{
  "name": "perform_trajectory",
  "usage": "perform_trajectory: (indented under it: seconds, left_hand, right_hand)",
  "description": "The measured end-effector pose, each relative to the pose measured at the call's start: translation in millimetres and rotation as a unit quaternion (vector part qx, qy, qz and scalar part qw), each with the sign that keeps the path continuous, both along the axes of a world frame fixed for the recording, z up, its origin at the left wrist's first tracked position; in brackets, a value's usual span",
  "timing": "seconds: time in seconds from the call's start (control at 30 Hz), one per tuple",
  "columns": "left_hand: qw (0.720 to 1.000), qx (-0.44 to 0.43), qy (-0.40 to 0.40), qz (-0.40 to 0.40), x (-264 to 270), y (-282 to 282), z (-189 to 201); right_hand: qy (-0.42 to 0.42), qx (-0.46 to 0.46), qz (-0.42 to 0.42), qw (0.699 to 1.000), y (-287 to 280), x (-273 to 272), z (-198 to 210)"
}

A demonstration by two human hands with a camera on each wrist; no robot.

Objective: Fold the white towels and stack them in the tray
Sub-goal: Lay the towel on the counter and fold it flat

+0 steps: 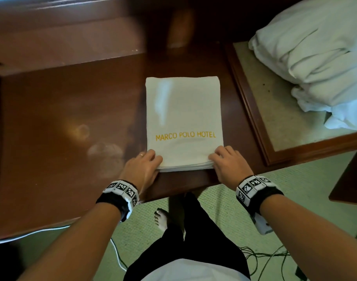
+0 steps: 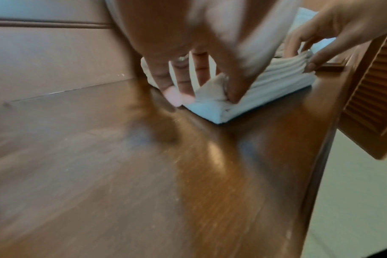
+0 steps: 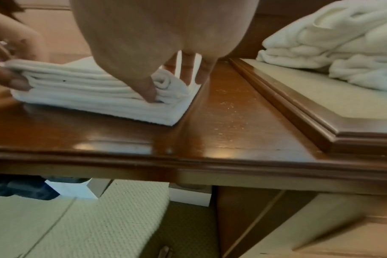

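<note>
Pinching the 2 near corners of the folded towel (image 1: 183,118), the left hand (image 1: 142,169) and right hand (image 1: 228,165) each have a thumb tucked into the layered edge and fingers on top. It lies close to the table's (image 1: 62,118) near edge, lettering up. Just to its right, the tray (image 1: 252,110) carries a loose heap of white towels (image 1: 315,57). To do this well, I'd judge both hands should lift together and keep the layers squared, so no corner slips out.

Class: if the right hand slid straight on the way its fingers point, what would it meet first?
Probably only more of the folded towel that the right hand already pinches; beyond its far edge lies bare table.
</note>
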State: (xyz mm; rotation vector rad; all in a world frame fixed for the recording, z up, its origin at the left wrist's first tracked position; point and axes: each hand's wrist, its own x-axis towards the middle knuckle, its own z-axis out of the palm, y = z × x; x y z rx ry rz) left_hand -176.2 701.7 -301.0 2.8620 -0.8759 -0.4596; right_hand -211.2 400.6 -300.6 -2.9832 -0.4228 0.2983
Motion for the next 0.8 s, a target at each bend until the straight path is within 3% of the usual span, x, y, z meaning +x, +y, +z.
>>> perform_trajectory:
  seconds: [0.23,0.33,0.4,0.57,0.67,0.8]
  left_hand:
    - [0.995,0.094,0.032,-0.019,4,-15,10]
    - [1.0,0.002,-0.027,0.009,26,-21,18]
    - [0.995,-0.038,-0.086,0.031,40,-27,10]
    - [0.999,0.031,0.004,0.026,42,-42,-21]
    - [0.992,0.044,0.034,0.111,37,-16,-35]
    - [0.978,0.071,-0.012,0.198,69,13,-15]
  right_hand:
    - [0.014,-0.02,0.017,1.0,6,0,8]
    - [-0.049,0.079,-0.028,0.995,14,27,17]
    - [-0.095,0.095,-0.034,0.99,27,50,16]
    - [0.016,0.002,-0.021,1.0,47,57,-15]
    - [0.052,-0.009,-0.076,0.996,23,44,-30]
    - [0.036,-0.013,-0.144,0.989,-8,68,-16]
